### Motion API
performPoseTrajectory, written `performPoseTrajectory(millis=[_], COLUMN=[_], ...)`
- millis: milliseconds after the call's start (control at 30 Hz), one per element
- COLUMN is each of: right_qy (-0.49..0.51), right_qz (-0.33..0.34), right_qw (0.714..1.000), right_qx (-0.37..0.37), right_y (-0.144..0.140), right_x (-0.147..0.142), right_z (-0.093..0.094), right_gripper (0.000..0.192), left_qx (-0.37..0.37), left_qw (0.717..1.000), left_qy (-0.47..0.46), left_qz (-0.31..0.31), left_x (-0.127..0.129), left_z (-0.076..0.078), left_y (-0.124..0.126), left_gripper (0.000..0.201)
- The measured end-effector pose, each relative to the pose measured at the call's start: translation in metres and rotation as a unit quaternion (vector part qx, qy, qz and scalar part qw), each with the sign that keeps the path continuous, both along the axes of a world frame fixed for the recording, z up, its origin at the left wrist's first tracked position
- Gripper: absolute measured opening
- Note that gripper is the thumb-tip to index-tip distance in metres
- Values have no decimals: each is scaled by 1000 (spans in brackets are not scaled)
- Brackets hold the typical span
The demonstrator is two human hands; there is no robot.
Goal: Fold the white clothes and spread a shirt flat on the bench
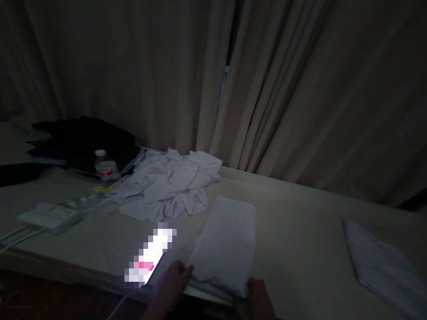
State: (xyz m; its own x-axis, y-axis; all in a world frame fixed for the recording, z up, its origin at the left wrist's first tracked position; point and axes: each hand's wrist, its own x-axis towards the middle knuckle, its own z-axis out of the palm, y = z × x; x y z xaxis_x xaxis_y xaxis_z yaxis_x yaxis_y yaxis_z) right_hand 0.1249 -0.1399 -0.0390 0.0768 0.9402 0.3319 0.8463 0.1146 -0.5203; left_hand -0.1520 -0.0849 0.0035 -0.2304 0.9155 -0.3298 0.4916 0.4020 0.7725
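A folded white cloth (227, 240) lies flat near the front edge of a pale ledge. My left hand (175, 280) grips its near left corner, fingers closed on the fabric. At the near right corner, my right hand (258, 295) pinches the cloth's edge between thumb and fingers. A phone (150, 258) with a lit, blurred screen lies just left of my left hand, a cable running from its lower end. Behind it spreads a crumpled heap of white fabric (173, 182).
Another folded white cloth (383, 266) rests at the right. Leftward are a power strip (50, 215) with cables, a plastic bottle (106, 166) and a pile of black fabric (83, 140). Long curtains (167, 75) hang behind the ledge (293, 231).
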Motion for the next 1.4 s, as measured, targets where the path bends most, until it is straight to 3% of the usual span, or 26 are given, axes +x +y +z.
performPoseTrajectory(millis=[133, 233, 467, 667, 900, 1200, 1400], right_qy=[0, -24, -43, -96, -96, -113, -84], right_qz=[-46, -43, -47, -38, -11, 20, 13], right_qw=[994, 992, 991, 983, 976, 985, 983], right_qx=[-99, -115, -121, -149, -194, -129, -161], right_y=[-3, -9, -24, -32, -37, -44, -47], right_x=[3, 8, 12, 16, 11, 13, 15], right_z=[11, 11, -4, -18, 4, -7, 5], right_gripper=[23, 14, 15, 34, 40, 43, 30], left_qx=[26, 13, -6, -40, -1, -8, -30], left_qw=[995, 988, 972, 935, 953, 974, 977], left_qy=[-96, -152, -213, -321, -260, -195, -185], left_qz=[11, 40, 102, 148, 157, 118, 102], left_x=[8, 12, 8, 2, -2, -18, -17], left_z=[11, 16, 14, 22, 34, 8, -10], left_y=[-2, -7, -16, -33, -50, -68, -72], left_gripper=[32, 38, 47, 46, 45, 41, 53])
